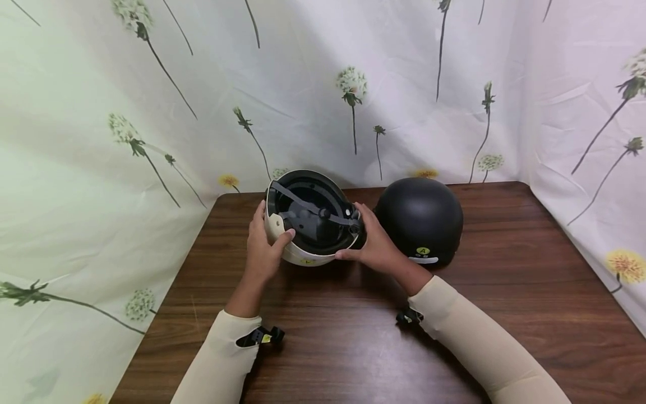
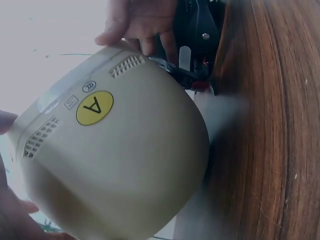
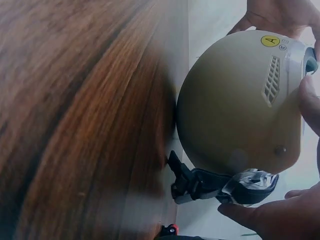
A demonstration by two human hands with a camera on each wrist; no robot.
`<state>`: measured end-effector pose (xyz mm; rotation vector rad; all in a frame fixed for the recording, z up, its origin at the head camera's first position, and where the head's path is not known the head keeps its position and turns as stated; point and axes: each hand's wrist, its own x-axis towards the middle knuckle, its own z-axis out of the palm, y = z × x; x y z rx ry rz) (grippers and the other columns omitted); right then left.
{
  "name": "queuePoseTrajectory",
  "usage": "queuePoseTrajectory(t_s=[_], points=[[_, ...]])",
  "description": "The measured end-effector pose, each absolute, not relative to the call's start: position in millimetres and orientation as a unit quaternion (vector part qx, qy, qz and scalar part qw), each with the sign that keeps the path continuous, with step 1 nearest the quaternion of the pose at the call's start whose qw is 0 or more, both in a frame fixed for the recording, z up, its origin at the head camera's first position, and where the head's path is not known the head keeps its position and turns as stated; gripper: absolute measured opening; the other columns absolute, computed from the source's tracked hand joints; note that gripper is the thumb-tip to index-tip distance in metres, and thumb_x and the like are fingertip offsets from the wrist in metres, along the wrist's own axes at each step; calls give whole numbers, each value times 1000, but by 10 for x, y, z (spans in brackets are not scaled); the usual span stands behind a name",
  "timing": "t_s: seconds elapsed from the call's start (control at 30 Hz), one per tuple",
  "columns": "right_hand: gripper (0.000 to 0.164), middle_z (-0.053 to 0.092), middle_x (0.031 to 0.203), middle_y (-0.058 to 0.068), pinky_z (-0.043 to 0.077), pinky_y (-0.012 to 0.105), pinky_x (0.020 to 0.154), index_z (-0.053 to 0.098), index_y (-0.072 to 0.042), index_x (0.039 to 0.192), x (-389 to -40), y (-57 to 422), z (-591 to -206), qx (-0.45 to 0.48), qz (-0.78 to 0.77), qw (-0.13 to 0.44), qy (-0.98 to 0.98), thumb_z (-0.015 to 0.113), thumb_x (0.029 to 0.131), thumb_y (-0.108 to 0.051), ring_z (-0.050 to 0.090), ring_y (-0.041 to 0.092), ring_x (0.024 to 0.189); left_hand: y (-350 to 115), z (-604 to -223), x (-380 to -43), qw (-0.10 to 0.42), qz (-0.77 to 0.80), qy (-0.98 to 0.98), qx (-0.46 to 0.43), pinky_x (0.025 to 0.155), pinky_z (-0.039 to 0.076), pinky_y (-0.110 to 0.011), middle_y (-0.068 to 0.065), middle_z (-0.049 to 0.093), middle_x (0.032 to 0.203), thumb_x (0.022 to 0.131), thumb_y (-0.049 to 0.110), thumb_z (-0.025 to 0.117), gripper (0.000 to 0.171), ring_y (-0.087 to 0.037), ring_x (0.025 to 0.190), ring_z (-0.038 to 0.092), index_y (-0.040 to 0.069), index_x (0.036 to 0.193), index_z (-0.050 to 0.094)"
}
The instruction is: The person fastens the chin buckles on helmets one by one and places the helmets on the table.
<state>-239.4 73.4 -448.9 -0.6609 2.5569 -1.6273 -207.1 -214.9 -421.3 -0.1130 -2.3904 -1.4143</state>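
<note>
A cream helmet [image 1: 307, 260] is tipped with its open underside toward me, showing a black lining [image 1: 318, 235] and grey straps [image 1: 298, 197]. My left hand [image 1: 263, 247] grips its left rim, thumb over the edge. On the opposite rim, my right hand [image 1: 374, 242] holds it, thumb along the near edge and fingers by the strap. The shell [image 2: 130, 155] in the left wrist view bears a yellow round "A" sticker [image 2: 95, 108] and vents. In the right wrist view a black strap with a buckle [image 3: 187, 185] hangs beside the shell [image 3: 225, 105], low over the tabletop.
A black helmet [image 1: 421, 216] sits dome up on the brown wooden table [image 1: 343, 336], just right of my right hand. White cloth printed with dandelions [image 1: 313, 101] hangs behind the table and along both sides.
</note>
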Motion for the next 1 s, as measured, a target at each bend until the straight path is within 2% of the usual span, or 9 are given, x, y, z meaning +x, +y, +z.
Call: queuePoseTrajectory(t_s=[0.1, 0.27, 0.43, 0.5, 0.6, 0.73, 0.87, 1.0], points=[[130, 15, 183, 15, 25, 69, 131, 16, -15, 176, -2412, 740, -4500, -214, -535, 20, 817, 99, 80, -45, 18, 38, 170, -2156, -4216, -2074, 187, -500, -844, -47, 132, 25, -60, -21, 35, 175, 97, 30, 71, 91, -37, 160, 35, 8, 173, 28], [135, 19, 183, 16, 28, 70, 130, 13, -16, 177, -2399, 749, -4492, -208, -537, 28, 817, 96, 79, -56, 22, 40, 169, -2158, -4218, -2085, 207, -493, -843, -57, 132, 25, -60, -25, 37, 171, 95, 28, 71, 87, -39, 160, 34, 0, 169, 34], [132, 16, 184, 11, 29, 67, 131, 6, -15, 178, -2367, 745, -4460, -199, -528, 48, 824, 94, 85, -47, 20, 35, 170, -2151, -4217, -2091, 217, -509, -830, -66, 133, 26, -57, -25, 39, 170, 95, 24, 72, 84, -38, 160, 36, -2, 167, 36], [128, 14, 185, 11, 28, 66, 132, 7, -13, 177, -2363, 739, -4457, -199, -525, 47, 826, 94, 87, -42, 18, 34, 171, -2153, -4214, -2087, 211, -512, -831, -54, 133, 26, -57, -25, 39, 170, 97, 27, 71, 83, -37, 161, 37, -1, 168, 36], [123, 18, 183, 12, 29, 66, 131, 12, -11, 177, -2363, 730, -4453, -208, -526, 35, 824, 94, 88, -37, 22, 34, 170, -2163, -4221, -2088, 204, -531, -822, -37, 129, 35, -58, -23, 42, 169, 100, 30, 71, 82, -36, 156, 44, 1, 168, 36], [120, 17, 183, 15, 28, 65, 132, 14, -8, 176, -2347, 730, -4434, -214, -523, 22, 824, 93, 89, -37, 20, 36, 169, -2179, -4242, -2094, 211, -541, -814, -30, 119, 45, -57, -22, 47, 164, 100, 29, 74, 88, -36, 146, 54, 9, 173, 29], [120, 14, 183, 17, 27, 66, 132, 14, -7, 175, -2332, 745, -4410, -210, -521, 13, 828, 92, 90, -38, 19, 38, 170, -2187, -4262, -2103, 226, -514, -827, -34, 117, 42, -57, -26, 48, 160, 95, 23, 74, 95, -39, 146, 49, 13, 175, 24], [119, 17, 182, 16, 30, 64, 132, 15, -10, 176, -2330, 749, -4396, -210, -525, 8, 825, 93, 89, -34, 23, 37, 168, -2186, -4271, -2115, 229, -498, -835, -40, 117, 39, -58, -28, 43, 164, 89, 14, 71, 97, -41, 146, 45, 10, 174, 26]])
